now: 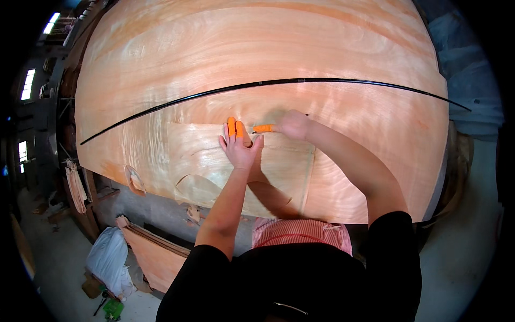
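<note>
A large sheet of pale wood veneer [225, 59] covers the tabletop, and a smaller veneer piece [279, 166] lies on it nearer to me. My left hand [240, 147] presses on the smaller piece by its far edge, fingers stretched and thumb apart. Orange covers wrap two of its fingers. Just to the right, my right hand [292, 126] is closed round a slim knife-like tool [254, 132]; only a dark tip shows near the orange-covered index finger, and most of the tool is hidden. That tip is close to my left thumb, over the veneer edge.
Beyond my hands, a long thin black rod [257, 83] lies across the sheet, its right end past the edge. A torn hole [135, 180] shows at the near left. Below stand stacked boards [153, 257] and a pale plastic bag [110, 257]. Plastic sheeting [464, 64] hangs at right.
</note>
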`<state>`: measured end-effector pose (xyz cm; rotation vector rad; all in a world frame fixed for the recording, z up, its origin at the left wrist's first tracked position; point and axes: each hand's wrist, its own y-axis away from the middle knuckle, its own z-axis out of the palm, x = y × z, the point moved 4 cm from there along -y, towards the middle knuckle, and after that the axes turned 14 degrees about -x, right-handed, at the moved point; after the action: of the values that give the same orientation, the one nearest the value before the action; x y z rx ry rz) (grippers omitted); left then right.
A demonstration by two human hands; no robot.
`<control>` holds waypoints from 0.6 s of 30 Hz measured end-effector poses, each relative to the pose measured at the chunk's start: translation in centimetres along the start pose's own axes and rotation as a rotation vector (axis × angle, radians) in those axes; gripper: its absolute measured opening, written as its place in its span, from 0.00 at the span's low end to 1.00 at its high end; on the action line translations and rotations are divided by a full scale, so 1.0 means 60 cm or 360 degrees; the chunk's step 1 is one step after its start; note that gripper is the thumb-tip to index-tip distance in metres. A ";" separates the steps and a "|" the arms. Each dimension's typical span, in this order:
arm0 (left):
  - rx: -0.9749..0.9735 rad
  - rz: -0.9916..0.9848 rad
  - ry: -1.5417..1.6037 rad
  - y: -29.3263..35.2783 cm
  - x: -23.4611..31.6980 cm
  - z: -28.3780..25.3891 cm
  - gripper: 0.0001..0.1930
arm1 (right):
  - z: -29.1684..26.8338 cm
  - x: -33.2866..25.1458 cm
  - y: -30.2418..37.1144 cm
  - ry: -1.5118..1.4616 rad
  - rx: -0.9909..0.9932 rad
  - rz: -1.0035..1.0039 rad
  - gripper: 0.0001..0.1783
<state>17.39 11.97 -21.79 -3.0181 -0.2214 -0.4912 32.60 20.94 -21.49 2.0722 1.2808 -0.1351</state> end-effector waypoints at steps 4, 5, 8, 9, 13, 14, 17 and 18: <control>-0.0012 0.0001 -0.0004 0.000 -0.001 0.000 0.36 | -0.003 -0.003 0.006 -0.0096 0.0049 0.0036 0.13; -0.0016 0.0006 -0.0003 -0.001 0.000 0.000 0.36 | 0.006 -0.002 0.020 -0.0064 0.0181 0.0020 0.13; -0.0024 0.0003 0.0013 -0.001 0.001 -0.001 0.36 | 0.028 -0.002 0.064 -0.0033 0.0086 0.0201 0.14; -0.0009 -0.0005 0.0021 0.002 -0.001 -0.003 0.36 | 0.035 -0.007 0.080 -0.0035 -0.0025 0.0295 0.16; 0.0019 -0.0002 0.0049 0.003 0.003 -0.005 0.36 | 0.059 -0.039 0.158 -0.0286 0.0240 0.0556 0.09; 0.0022 0.0000 0.0052 0.003 0.005 -0.007 0.36 | 0.078 -0.041 0.168 -0.0308 0.0242 0.0606 0.09; 0.0022 0.0010 0.0045 0.003 0.006 -0.006 0.36 | 0.125 -0.050 0.175 -0.0378 0.0288 0.0707 0.09; 0.0023 0.0012 0.0044 0.002 0.006 -0.006 0.36 | 0.128 -0.053 0.177 -0.0400 0.0306 0.0732 0.08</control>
<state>17.62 11.84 -21.36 -2.9951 -0.2108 -0.5284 41.67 11.00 -20.70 2.3693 0.6419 -0.3083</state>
